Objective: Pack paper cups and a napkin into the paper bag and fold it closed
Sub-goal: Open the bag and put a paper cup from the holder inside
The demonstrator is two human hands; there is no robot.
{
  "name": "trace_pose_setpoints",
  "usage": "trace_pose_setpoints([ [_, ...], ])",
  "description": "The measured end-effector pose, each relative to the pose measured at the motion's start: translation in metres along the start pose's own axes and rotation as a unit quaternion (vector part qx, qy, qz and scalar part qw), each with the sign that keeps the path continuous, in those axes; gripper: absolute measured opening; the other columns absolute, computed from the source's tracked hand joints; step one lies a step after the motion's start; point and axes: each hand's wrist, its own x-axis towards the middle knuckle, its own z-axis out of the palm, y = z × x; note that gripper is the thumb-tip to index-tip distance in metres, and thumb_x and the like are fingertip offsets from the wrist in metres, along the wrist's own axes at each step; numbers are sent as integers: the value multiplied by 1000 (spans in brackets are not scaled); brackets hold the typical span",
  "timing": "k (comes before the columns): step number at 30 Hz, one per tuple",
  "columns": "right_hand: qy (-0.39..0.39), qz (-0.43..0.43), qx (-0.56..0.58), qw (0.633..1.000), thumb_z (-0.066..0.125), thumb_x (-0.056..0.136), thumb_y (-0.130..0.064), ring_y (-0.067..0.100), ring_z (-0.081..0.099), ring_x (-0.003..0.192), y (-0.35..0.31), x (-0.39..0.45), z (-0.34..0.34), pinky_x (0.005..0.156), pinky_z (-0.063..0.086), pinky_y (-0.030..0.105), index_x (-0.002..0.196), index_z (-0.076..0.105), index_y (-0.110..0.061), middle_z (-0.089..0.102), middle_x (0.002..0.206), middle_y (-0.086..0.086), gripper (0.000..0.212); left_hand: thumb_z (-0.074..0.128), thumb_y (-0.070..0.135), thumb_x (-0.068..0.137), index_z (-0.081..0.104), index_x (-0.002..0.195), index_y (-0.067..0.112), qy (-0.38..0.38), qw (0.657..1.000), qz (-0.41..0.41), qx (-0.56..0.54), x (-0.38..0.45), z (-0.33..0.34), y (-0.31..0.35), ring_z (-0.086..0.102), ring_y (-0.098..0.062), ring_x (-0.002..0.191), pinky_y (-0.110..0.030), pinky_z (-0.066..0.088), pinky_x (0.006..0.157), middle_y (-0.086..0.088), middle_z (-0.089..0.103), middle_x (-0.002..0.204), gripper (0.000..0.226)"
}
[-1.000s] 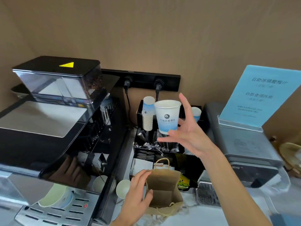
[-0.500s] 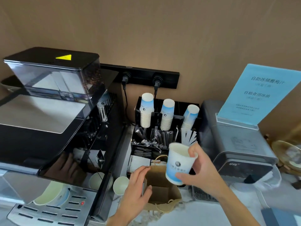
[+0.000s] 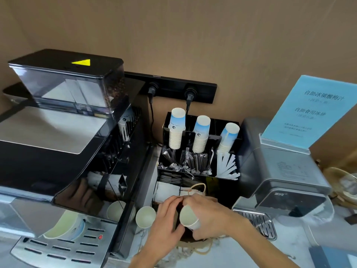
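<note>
Lower centre of frame: right hand (image 3: 208, 215), fingers wrapped round a cup (image 3: 188, 219), tips it into the bag (image 3: 193, 237); left hand (image 3: 167, 223) grips the bag's edge. Next, I'd say: release inside, fetch another.

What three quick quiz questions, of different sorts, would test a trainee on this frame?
1. True or false: the right hand holds a paper cup at the mouth of the paper bag.
2. How many stacks of upside-down cups stand in the black organizer? A) two B) three C) five
3. Fill in: the left hand grips the bag's ____ side.

Key:
1. True; the cup is tilted, its open end towards the camera.
2. B
3. Left, holding the bag open.
</note>
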Motion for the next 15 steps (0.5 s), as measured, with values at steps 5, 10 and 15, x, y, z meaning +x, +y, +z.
trace_pose_setpoints([
  [5,-80,20,-125,989,70,64,-44,31,56,91,-6,24,8,69,48,41,122,30,-22,52,107,8,73,58,22,84,24,150,33,-18,1000,-5,15,0,1,4,17,2,141,-20,17,117,37,8,144,75],
  [10,-169,92,-147,970,69,76,-38,37,61,95,-3,54,36,76,55,44,143,10,-30,56,108,19,90,57,27,85,22,151,35,-38,999,-12,8,1,0,1,11,10,140,-1,12,107,46,1,141,75],
  [15,-262,96,-233,932,56,91,-29,37,50,119,5,74,59,96,48,48,148,22,-11,51,129,22,69,57,35,82,17,152,37,-111,994,-9,-21,1,-4,-5,6,23,136,0,13,107,47,-1,143,81],
])
